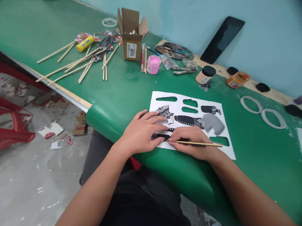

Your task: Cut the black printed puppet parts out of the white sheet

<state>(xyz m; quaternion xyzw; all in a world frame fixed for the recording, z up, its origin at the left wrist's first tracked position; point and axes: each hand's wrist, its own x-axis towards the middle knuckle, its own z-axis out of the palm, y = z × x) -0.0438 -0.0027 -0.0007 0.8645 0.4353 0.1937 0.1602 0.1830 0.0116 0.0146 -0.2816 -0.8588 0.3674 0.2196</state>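
Observation:
A white sheet of paper (177,97) with black printed shapes lies near the front edge of the green table. Several shapes have been cut out of it, and green shows through the holes. Flat on the sheet's left side rests my left hand (144,132), open, with its fingers spread over the print. My right hand (192,141) is closed round a slim gold-coloured craft knife (195,143). Its tip points left at a black shape beside my left thumb; the blade is too small to make out. A grey, blurred patch (214,123) covers part of the sheet.
Behind the sheet stand a pink paint jar (153,64), a peach jar (205,74), pliers (184,70) and a cardboard box (131,34). Wooden sticks (84,64) and a yellow glue stick (85,43) lie left. A phone (223,39) leans on the wall. White rings (273,118) lie right.

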